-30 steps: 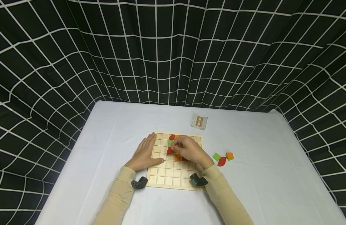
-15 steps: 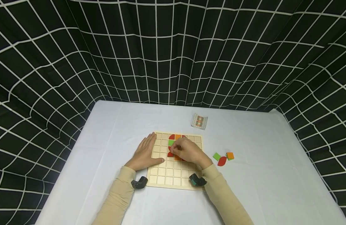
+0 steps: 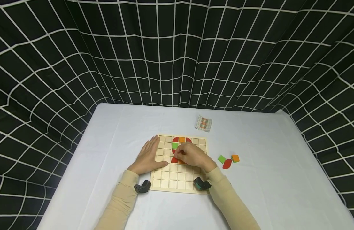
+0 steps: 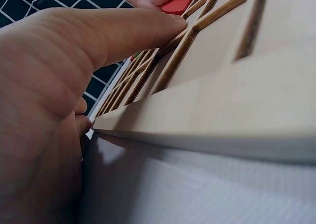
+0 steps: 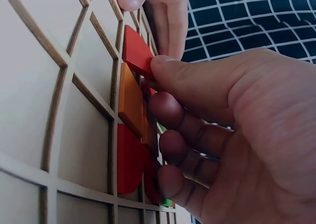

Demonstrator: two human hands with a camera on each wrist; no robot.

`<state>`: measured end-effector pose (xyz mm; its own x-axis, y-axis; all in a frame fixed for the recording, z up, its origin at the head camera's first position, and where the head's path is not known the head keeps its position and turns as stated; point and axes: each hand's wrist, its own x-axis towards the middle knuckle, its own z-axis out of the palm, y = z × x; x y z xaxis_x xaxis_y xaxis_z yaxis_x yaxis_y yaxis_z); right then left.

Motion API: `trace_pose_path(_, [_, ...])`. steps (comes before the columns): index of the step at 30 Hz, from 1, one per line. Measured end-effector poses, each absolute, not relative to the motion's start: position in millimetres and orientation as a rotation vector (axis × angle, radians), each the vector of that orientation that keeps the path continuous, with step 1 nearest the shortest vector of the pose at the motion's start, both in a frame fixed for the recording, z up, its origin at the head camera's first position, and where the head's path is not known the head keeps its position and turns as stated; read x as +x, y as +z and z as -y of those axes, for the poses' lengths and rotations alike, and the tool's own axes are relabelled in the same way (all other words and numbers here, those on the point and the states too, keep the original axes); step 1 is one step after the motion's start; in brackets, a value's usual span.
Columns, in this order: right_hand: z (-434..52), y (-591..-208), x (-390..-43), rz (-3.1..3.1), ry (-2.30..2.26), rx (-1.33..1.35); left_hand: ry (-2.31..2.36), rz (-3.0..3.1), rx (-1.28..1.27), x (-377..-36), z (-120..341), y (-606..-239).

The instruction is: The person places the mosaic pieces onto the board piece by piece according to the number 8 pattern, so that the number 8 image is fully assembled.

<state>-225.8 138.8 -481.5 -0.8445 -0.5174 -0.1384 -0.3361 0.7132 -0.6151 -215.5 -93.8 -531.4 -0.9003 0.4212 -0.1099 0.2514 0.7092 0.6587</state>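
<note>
Right hand point(image 3: 192, 156): fingers curled, pinching red piece point(image 5: 137, 52) at its edge, on the board's middle cells
Left hand point(image 3: 149, 156): flat, fingers straight, pressing wooden board point(image 3: 165, 179) at its left edge
Advice: keep board pinned, lower piece level, square to cell walls
Red piece: flat, glossy, beside orange tile point(image 5: 130, 101)
</note>
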Motion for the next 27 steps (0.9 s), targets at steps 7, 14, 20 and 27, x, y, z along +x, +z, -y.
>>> trace_pose_path(7, [-138.0, -483.5, -224.8, -2.657, -0.806, -0.658, 0.992, -2.654, 0.520, -213.5, 93.2, -528.0])
trace_pose_path(14, [-137.0, -483.8, -224.1, -2.677, -0.778, -0.672, 0.976, -2.660, 0.522, -213.6, 93.6, -528.5])
trace_pose_path(20, [-135.9, -480.4, -222.1, -2.685, -0.770, -0.699, 0.986, -2.663, 0.532, -214.2, 93.7, -528.8])
trace_pose_path(27, [-135.5, -478.5, -221.5, -2.684, -0.757, -0.674, 0.975, -2.672, 0.542, -214.2, 94.2, -529.3])
